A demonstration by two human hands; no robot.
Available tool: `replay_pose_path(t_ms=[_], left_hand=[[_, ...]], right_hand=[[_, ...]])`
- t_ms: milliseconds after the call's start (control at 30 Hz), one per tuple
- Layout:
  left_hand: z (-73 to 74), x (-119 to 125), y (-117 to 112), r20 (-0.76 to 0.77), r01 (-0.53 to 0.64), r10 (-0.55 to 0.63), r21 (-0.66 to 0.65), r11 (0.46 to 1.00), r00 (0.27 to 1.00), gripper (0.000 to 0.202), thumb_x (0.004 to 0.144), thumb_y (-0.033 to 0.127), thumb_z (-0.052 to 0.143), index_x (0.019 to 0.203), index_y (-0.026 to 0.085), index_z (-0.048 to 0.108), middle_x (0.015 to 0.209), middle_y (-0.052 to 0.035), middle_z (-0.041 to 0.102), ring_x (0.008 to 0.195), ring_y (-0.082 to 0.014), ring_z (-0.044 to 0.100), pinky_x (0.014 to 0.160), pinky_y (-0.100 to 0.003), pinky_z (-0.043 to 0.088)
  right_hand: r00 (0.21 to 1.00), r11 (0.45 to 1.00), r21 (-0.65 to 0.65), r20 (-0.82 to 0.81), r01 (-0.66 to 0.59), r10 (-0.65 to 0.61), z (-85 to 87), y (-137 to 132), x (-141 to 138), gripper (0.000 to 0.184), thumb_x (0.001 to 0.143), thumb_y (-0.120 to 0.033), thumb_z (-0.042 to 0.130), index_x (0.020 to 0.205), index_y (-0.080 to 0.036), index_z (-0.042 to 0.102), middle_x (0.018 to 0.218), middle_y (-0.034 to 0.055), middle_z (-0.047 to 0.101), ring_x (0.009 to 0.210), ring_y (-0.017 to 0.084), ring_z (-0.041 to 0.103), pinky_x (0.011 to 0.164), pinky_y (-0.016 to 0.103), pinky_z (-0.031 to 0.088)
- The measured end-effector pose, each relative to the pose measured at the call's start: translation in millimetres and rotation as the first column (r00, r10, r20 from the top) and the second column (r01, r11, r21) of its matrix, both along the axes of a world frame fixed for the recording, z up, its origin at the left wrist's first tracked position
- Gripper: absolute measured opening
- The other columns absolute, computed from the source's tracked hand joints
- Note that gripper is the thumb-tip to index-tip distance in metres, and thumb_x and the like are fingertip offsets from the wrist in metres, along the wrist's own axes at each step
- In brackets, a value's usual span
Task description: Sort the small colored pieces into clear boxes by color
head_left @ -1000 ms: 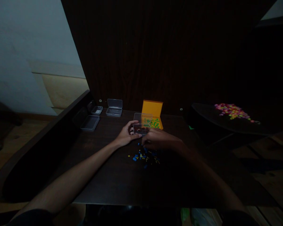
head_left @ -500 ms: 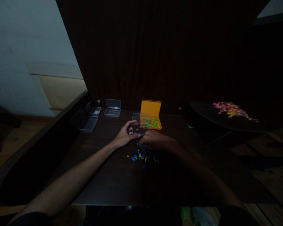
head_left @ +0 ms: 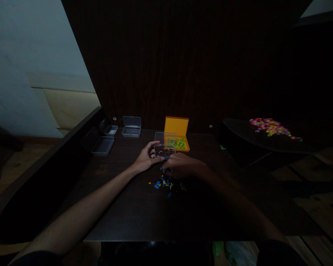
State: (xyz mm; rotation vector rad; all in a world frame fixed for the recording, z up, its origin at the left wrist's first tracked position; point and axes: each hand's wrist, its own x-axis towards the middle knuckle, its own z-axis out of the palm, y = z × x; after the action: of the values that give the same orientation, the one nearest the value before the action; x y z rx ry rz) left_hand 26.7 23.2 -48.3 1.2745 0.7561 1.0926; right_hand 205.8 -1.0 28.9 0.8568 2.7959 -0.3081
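My left hand (head_left: 147, 158) grips the left side of a clear plastic box (head_left: 170, 156), thumb at the near edge and fingers round the far side. Dark reddish pieces lie inside the box, and its clear lid stands raised behind. Just over the near right edge of that box is my right hand (head_left: 180, 164), its fingers curled downward; whatever they pinch is hidden. Below it, small blue and yellow building bricks (head_left: 157, 185) lie scattered on the dark table (head_left: 122, 210).
Behind the held box stands an open orange box (head_left: 177, 126) with green pieces. Open clear boxes (head_left: 131, 132) sit at the back left, near a raised side panel (head_left: 44, 173). A pile of pink and yellow pieces (head_left: 270, 126) rests on a dark surface at right.
Both hands stay almost where they were, the left still on the clear box and the right by its near edge. The view has shifted slightly.
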Motion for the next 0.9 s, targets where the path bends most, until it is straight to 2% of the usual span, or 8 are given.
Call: replay_pose_path(t_ms=[267,333,433,467,567,667,800,900], left_hand=[[-0.5,0,0,-0.003,0.002,-0.002,-0.006,1.0,1.0,0.069,0.057,0.015,0.08,0.118,0.019,0.048,0.129,-0.0122,0.052,0.103,-0.0192,0.059,0.095,-0.04,0.046],[0.1,0,0,-0.001,0.004,-0.004,-0.004,1.0,1.0,0.068,0.057,0.015,0.08,0.118,0.019,0.048,0.128,-0.0116,0.052,0.102,-0.0187,0.059,0.094,-0.039,0.047],[0.2,0,1,0.013,0.007,-0.007,0.011,1.0,1.0,0.067,0.057,0.015,0.08,0.117,0.019,0.049,0.126,-0.0113,0.054,0.103,-0.0191,0.06,0.092,-0.037,0.048],[-0.2,0,1,0.016,0.008,-0.008,0.016,1.0,1.0,0.067,0.057,0.015,0.08,0.117,0.019,0.049,0.125,-0.0113,0.054,0.103,-0.0193,0.06,0.091,-0.037,0.048],[-2.2,0,1,0.014,0.015,-0.016,0.023,1.0,1.0,0.068,0.057,0.015,0.08,0.117,0.019,0.049,0.125,-0.0112,0.054,0.104,-0.0193,0.059,0.088,-0.035,0.049],[-3.6,1,1,0.01,0.024,-0.024,0.039,0.999,1.0,0.068,0.058,0.016,0.08,0.118,0.019,0.048,0.123,-0.0106,0.055,0.103,-0.0185,0.059,0.087,-0.033,0.05],[-2.6,2,-1,-0.001,0.041,-0.041,0.053,0.998,0.999,0.069,0.057,0.017,0.08,0.118,0.02,0.048,0.12,-0.0106,0.055,0.098,-0.0175,0.06,0.085,-0.034,0.05],[-0.3,2,-3,-0.023,0.049,-0.048,0.056,0.997,0.999,0.069,0.056,0.018,0.081,0.118,0.019,0.048,0.119,-0.0102,0.056,0.097,-0.0172,0.06,0.084,-0.035,0.05]], right_hand=[[1.0,1.0,0.03,-0.025,0.001,0.0,-9.4,0,-4,0.017,0.085,-0.021,0.053,0.087,-0.02,0.07,0.084,0.0051,0.067,0.075,0.015,0.056,0.061,0.024,0.032],[0.998,1.0,-0.005,-0.055,0.002,-0.002,-6.1,1,-2,0.018,0.086,-0.02,0.052,0.086,-0.019,0.069,0.081,0.0043,0.066,0.071,0.014,0.055,0.06,0.024,0.031],[0.985,0.994,-0.11,-0.175,-0.02,0.0,8.2,4,5,0.016,0.085,-0.018,0.052,0.089,-0.018,0.067,0.075,0.0011,0.064,0.066,0.011,0.052,0.059,0.022,0.031],[0.975,0.992,-0.125,-0.221,0.007,-0.035,13.6,6,8,0.016,0.086,-0.019,0.052,0.092,-0.018,0.067,0.075,0.0006,0.063,0.064,0.01,0.051,0.059,0.022,0.031],[0.924,0.98,-0.045,-0.327,0.194,-0.198,22.2,10,12,0.017,0.087,-0.022,0.052,0.094,-0.017,0.067,0.073,0.0004,0.062,0.061,0.01,0.049,0.058,0.022,0.03],[0.87,0.945,0.024,-0.397,0.326,-0.291,14.9,15,9,0.018,0.086,-0.022,0.054,0.096,-0.017,0.068,0.072,0.0007,0.062,0.062,0.011,0.049,0.059,0.022,0.029],[0.872,0.952,0.009,-0.403,0.307,-0.277,-2.1,22,1,0.017,0.085,-0.02,0.055,0.093,-0.018,0.07,0.069,0.0002,0.063,0.061,0.01,0.05,0.059,0.022,0.029],[0.875,0.957,-0.019,-0.4,0.289,-0.272,-8.7,26,-1,0.018,0.082,-0.018,0.057,0.091,-0.019,0.072,0.067,-0.0005,0.062,0.058,0.009,0.048,0.057,0.022,0.028]])
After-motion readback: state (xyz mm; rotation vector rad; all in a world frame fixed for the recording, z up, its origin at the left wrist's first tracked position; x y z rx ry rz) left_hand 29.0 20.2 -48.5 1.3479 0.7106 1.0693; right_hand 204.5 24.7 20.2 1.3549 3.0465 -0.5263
